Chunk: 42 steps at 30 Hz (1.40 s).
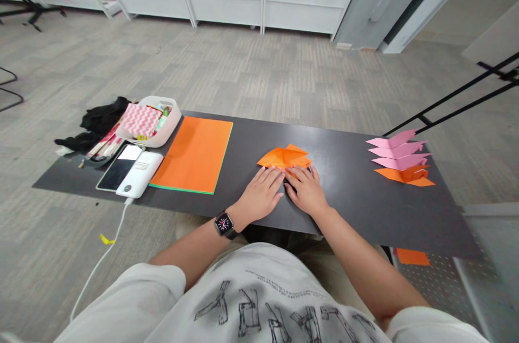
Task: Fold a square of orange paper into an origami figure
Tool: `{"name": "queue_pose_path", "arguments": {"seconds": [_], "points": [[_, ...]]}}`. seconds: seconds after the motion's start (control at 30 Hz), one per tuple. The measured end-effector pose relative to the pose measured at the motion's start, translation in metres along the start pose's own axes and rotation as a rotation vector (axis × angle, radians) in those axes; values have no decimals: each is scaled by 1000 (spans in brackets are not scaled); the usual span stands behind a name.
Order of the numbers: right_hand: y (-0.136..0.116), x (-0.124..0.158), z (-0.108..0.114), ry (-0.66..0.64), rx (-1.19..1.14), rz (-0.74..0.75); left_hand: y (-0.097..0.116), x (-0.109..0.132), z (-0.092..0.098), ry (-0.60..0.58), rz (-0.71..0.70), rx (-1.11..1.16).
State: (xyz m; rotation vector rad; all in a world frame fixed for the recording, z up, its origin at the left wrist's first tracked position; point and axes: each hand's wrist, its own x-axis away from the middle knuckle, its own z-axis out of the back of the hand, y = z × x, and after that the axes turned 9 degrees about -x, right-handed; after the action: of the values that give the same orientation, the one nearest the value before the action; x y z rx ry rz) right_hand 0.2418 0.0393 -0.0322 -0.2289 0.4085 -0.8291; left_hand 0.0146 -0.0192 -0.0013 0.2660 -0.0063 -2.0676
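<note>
A partly folded orange paper [285, 157] lies flat on the dark table [348, 192] in front of me. My left hand [261, 192], with a watch on its wrist, rests palm down with fingers stretched flat onto the paper's near left edge. My right hand [306, 189] lies beside it, fingers pressed down on the paper's near right part. Both hands press the paper against the table and neither lifts it.
A stack of orange sheets [194, 154] lies to the left, then a phone [119, 167], a white power bank [140, 174] and a white tray [170, 124] of supplies. Folded pink and orange pieces [401, 162] sit at far right. An orange scrap [411, 256] lies below the table's edge.
</note>
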Motion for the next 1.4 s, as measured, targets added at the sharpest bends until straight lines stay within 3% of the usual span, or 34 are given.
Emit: {"name": "queue_pose_path", "arguments": {"seconds": [0.13,0.33,0.9,1.1,1.4], "points": [[0,0,-1,8,-3,2,-12,-2,-10,-47,69,-42],[-1,0,0,30,-28,1,-22,7,-5,-62,79,-22],[1,1,1,24,-57,-8,-18,9,-2,-48,100,-49],[9,1,0,24,-50,-11,-5,0,-5,-25,147,-141],[8,5,10,-43,4,-57,3,-17,-18,50,74,-111]]}}
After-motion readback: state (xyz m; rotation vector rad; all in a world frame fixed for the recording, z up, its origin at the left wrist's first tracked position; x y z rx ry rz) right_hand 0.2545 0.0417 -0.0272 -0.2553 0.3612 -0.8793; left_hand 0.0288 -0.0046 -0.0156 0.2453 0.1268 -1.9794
